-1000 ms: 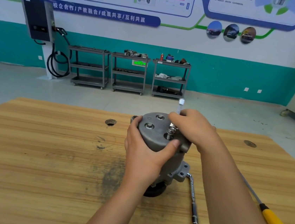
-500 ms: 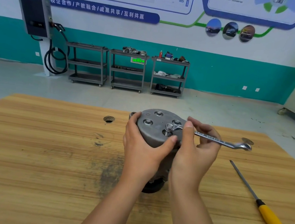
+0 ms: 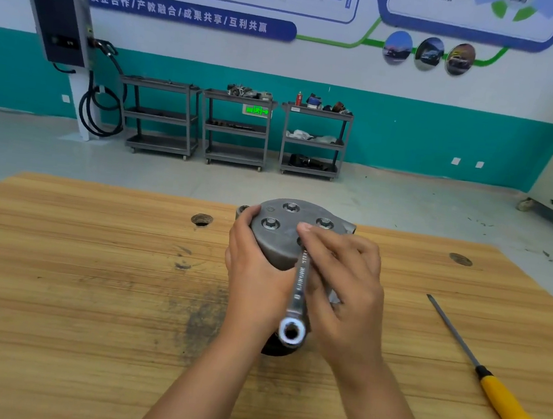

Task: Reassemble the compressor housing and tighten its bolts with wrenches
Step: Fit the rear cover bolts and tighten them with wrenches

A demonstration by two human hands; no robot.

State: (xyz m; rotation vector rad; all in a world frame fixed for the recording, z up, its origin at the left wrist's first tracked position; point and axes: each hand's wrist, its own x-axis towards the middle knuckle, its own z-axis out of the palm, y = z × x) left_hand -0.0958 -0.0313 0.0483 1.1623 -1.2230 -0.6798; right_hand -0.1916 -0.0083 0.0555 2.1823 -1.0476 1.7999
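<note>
While the left hand clasped the side of the compressor housing, which stood on end near the middle of the wooden table, the right hand held the wrench, fingers curled about its shank and forefinger laid over the end at the nearest bolt. That bolt was hidden, so the seating could not be judged. A half-seated wrench would probably slip and round the head; a hard pull might twist the housing out of the left hand's hold.
</note>
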